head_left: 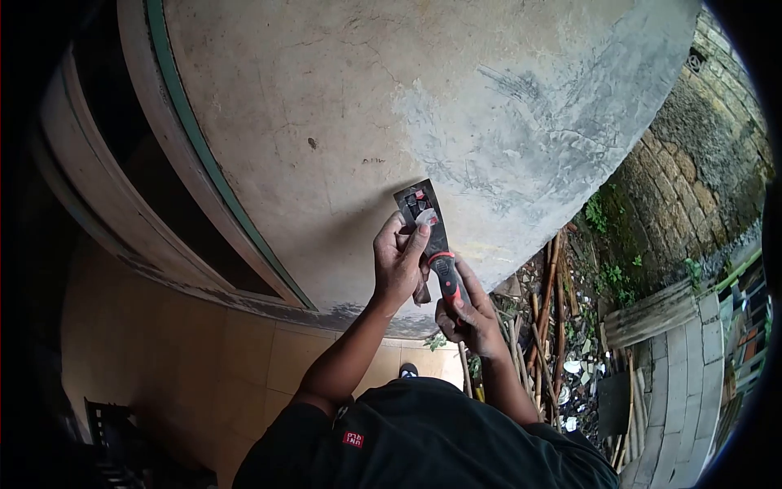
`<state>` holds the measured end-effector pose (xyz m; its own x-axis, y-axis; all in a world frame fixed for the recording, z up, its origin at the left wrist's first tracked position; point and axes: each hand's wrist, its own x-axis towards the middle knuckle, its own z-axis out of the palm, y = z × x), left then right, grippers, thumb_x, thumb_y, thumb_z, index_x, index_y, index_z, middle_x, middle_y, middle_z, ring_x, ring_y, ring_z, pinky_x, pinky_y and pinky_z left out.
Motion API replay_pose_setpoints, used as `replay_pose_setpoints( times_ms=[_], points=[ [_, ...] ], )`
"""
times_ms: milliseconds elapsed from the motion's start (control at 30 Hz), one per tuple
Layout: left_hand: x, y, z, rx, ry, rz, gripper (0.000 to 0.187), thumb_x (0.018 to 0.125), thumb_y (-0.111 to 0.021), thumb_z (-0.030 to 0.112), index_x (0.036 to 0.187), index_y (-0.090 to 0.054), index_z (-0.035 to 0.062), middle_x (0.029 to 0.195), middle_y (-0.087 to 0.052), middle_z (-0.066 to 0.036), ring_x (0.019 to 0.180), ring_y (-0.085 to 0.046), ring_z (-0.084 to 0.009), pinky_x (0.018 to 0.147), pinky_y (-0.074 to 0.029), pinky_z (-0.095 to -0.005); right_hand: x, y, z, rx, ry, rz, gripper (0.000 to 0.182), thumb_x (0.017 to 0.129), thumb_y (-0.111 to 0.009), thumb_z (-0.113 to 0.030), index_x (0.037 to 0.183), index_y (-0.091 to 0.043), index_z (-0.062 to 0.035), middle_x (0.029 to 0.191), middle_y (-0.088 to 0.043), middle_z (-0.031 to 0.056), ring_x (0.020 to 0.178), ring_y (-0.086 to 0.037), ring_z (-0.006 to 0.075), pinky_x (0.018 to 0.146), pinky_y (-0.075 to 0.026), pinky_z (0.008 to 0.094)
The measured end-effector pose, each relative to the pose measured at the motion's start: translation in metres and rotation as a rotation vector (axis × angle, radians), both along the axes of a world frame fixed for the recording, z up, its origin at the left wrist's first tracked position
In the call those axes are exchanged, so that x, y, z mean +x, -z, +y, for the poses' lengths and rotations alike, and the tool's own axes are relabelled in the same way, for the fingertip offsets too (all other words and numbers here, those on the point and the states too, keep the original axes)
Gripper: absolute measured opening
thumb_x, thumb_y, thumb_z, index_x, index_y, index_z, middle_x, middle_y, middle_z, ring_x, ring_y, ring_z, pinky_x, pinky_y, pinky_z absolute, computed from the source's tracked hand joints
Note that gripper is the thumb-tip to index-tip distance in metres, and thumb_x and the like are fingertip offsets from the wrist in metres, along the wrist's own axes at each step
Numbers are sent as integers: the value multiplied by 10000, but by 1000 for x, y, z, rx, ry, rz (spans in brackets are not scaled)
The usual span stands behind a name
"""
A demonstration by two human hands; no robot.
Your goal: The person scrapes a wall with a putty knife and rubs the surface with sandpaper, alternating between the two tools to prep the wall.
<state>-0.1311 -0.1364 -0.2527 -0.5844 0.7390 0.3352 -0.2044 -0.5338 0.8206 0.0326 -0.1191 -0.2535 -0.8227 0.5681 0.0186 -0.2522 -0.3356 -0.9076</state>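
A flat dark tool with a black-and-red handle is held up in front of the plastered wall, its wide end pointing up and left. My right hand is closed around the lower end of the handle. My left hand is closed at the tool's upper part, the thumb resting by a small pale piece on its face. Below the left fingers a dark flat edge shows, too hidden to name. Grey patches cover the wall to the upper right.
A green-edged window frame is at the left. Yellowish floor tiles lie below. At the right are bamboo poles, scattered debris, a concrete block wall and a mossy brick wall. A dark crate stands lower left.
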Motion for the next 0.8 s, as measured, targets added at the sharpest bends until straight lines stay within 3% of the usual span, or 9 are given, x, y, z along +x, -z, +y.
replay_pose_setpoints(
  times_ms=[33,200,333,367,400,500,633,700,800],
  points=[
    [0,-1,6,-3,-5,-23,223,932,-632,190,1021,-495,38,687,-556,5,474,-456,-23,377,-352,-193,0,-6,11,7,-38,91,727,958,-548,-235,1531,-118,-117,746,-486,15,566,-402,63,472,-264,189],
    [13,-5,20,-80,-281,6,446,863,-711,96,1138,-363,50,791,-572,-36,503,-450,-25,401,-358,-203,15,-14,23,367,124,-206,528,975,-516,-141,1470,-344,-74,911,-512,-8,645,-412,47,554,-354,189],
    [13,5,27,-113,-366,342,184,924,-634,111,862,-471,53,568,-467,42,431,-394,-17,370,-279,-207,24,-30,25,464,184,-284,495,971,-517,-116,1444,-387,-50,874,-514,-15,671,-395,48,616,-373,187],
    [14,5,30,-113,-349,334,199,935,-621,125,822,-472,57,572,-466,45,428,-390,-15,367,-278,-210,25,-34,28,450,200,-345,471,957,-528,-95,1414,-431,-36,955,-611,45,756,-511,74,701,-438,212],
    [15,-2,32,-112,-334,328,226,945,-608,139,783,-472,60,576,-464,48,425,-386,-13,364,-278,-213,24,-31,32,453,186,-352,471,957,-528,-95,1414,-431,-36,955,-611,45,756,-511,74,701,-438,212],
    [5,-2,37,-131,-396,420,235,954,-600,164,784,-470,67,575,-460,47,431,-373,-5,367,-276,-213,19,-24,41,655,238,-363,440,930,-548,-50,1362,-480,-3,1254,-605,198,1078,-569,165,925,-432,286],
    [24,-15,37,-206,-326,134,271,928,-645,171,773,-475,27,600,-406,40,549,-329,-22,451,-287,-230,26,-20,54,673,217,-350,444,924,-536,-25,1364,-481,-4,1203,-635,174,1043,-571,152,910,-434,275],
    [31,-13,42,-173,-325,142,271,920,-655,175,782,-467,37,611,-407,39,548,-341,-14,448,-288,-225,32,-29,54,492,198,-382,447,918,-527,-2,1364,-485,-3,1196,-635,153,1037,-556,135,916,-423,264],
    [31,-17,42,-196,-310,170,315,906,-674,183,765,-427,49,605,-369,21,524,-335,-22,433,-292,-237,33,-26,64,658,210,-332,453,922,-519,7,1373,-479,-13,1127,-641,100,796,-522,67,732,-447,212]
  ],
)
